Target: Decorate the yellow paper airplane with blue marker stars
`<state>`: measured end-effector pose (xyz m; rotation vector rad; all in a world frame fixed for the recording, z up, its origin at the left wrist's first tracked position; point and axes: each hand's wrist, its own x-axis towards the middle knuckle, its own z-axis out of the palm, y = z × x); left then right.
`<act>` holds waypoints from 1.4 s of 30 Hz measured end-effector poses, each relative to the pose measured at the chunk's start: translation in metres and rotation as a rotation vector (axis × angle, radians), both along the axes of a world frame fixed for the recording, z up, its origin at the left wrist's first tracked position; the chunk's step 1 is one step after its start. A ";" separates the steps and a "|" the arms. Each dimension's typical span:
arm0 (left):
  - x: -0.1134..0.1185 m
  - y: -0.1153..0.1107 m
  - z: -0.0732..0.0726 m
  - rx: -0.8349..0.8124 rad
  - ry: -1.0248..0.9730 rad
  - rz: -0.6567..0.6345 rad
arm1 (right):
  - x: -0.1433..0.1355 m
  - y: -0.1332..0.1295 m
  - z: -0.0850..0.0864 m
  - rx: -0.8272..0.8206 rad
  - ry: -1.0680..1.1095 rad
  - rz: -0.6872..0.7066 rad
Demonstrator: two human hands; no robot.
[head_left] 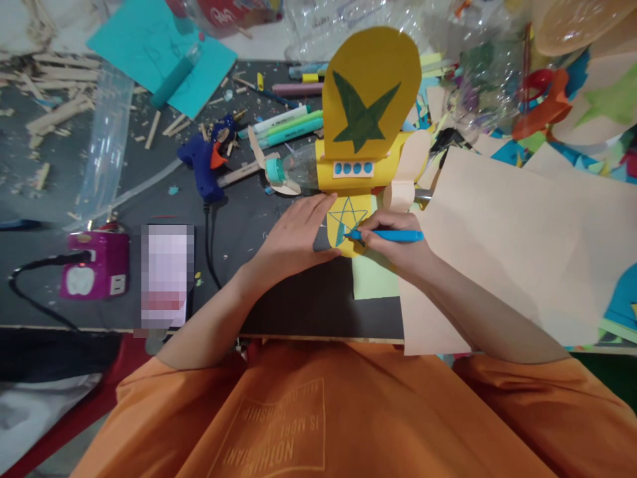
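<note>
My right hand [398, 242] is wrapped round a blue marker [405, 236], its tip on the lower yellow wing [355, 249] of a bottle plane. A star outline is drawn on that wing, its lower left part coloured in. My left hand [296, 236] lies with fingers apart along the wing's left edge. The upper yellow wing [411, 86] bears a dark green star. Between the wings is the yellow-wrapped bottle body [327, 174], with a strip of blue dots, a teal cap [275, 170] and a propeller at its left end.
Left of the plane lie a blue glue gun [204, 166], a phone [166, 275] and a purple plug block [104, 265]. Markers [293, 126] lie behind. Large pale paper [497, 245] covers the right; wood sticks [60, 99] and clear plastic [318, 26] lie farther back.
</note>
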<state>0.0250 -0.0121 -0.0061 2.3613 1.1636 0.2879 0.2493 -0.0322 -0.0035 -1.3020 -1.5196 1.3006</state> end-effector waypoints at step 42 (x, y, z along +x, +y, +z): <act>-0.002 -0.004 -0.004 0.070 -0.025 -0.007 | 0.010 -0.006 -0.002 -0.009 0.086 -0.100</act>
